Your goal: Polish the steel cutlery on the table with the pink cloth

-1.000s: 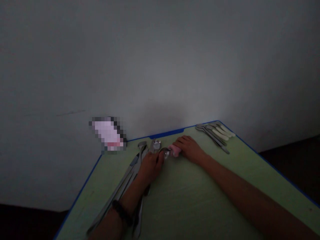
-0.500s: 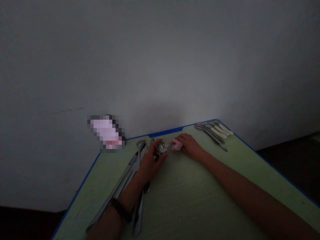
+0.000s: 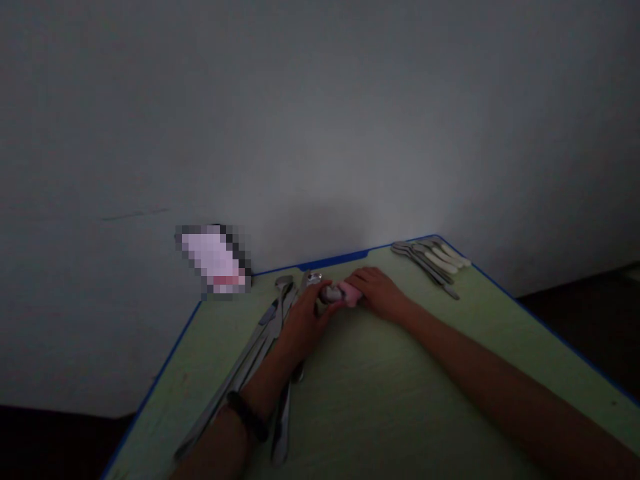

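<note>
My left hand [image 3: 306, 321] curls its fingers and thumb around a shiny metal spoon [image 3: 331, 292], whose rounded bowl shows between them. Opposite it, my right hand [image 3: 383, 295] grips a crumpled pink cloth [image 3: 351, 294] that presses against the spoon. The spoon's handle is hidden by the cloth and the hands. Beneath and beside my left forearm lies a spread of long metal utensils [image 3: 253, 355], one with a ladle-like head [image 3: 283, 281]. A small shiny metal piece [image 3: 315, 276] sits just beyond my left fingers.
Several spoons [image 3: 419, 259] and white-handled utensils [image 3: 447, 256] lie in a group at the table's far right corner. A phone-like object [image 3: 213, 257], blurred out, leans at the far left. The green table [image 3: 380, 400] has a blue edge and meets a grey wall [image 3: 320, 120].
The pink cloth has moved left along the spoon toward its bowl, now partly covering it. My hands are closer together; the view has shifted slightly.
</note>
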Tool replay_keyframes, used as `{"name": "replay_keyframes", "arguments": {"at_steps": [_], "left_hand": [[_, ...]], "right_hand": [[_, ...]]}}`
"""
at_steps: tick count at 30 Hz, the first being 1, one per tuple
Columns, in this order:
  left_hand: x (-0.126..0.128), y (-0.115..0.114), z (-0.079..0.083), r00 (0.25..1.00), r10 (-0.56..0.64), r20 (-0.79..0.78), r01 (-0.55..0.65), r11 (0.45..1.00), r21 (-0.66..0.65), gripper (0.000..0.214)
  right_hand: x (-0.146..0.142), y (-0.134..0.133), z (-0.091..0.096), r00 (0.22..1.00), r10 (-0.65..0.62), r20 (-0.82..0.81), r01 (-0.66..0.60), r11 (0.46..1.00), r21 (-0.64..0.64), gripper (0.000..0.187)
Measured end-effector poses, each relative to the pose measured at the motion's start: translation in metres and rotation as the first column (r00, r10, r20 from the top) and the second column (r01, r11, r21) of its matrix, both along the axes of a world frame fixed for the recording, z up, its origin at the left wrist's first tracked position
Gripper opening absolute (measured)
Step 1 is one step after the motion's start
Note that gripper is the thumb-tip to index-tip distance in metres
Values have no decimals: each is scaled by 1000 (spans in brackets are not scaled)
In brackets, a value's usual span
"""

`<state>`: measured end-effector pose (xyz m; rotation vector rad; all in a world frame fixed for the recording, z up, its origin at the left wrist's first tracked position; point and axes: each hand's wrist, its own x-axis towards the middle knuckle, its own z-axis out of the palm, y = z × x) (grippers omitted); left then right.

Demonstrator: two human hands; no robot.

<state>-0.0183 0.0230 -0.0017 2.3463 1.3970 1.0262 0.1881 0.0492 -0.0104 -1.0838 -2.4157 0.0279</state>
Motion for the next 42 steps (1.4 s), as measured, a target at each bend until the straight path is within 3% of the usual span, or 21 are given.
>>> {"name": "replay_keyframes", "arguments": {"at_steps": [7, 12, 17, 21, 27, 31, 36, 39, 42], "left_hand": [[0, 2, 9, 979, 132, 158, -117, 988, -105, 39], [0, 1, 8, 948, 61, 314, -14, 988, -151, 40], [3, -2, 5, 967, -47, 249, 67, 995, -73, 48], [5, -4, 6, 969, -38, 245, 50, 998, -41, 40], [2, -2, 5, 874, 7, 485, -41, 997, 60, 36], [3, 0, 3, 829, -4, 560, -40, 997, 67, 36], [1, 1, 2, 879, 56, 473, -37, 998, -50, 28], [0, 1, 3, 949, 96, 301, -53, 987, -150, 31], [2, 0, 5, 985, 57, 165, -23, 980, -200, 32]], "right_hand": [[14, 10, -5, 965, -219, -146, 218, 976, -20, 31], [10, 1, -1, 982, -141, -126, 139, 990, -26, 32], [-3, -9, 3, 997, -19, -68, 19, 1000, -2, 35], [-7, -8, 4, 997, -27, -75, 26, 1000, -12, 35], [1, 1, -2, 966, -224, -129, 218, 974, -59, 36], [4, 7, -8, 932, -311, -186, 300, 950, -87, 32], [3, 8, -9, 936, -285, -209, 273, 958, -83, 28], [0, 3, -6, 974, -178, -137, 170, 983, -70, 28], [-3, -3, -3, 995, -61, -81, 57, 997, -54, 29]]}}
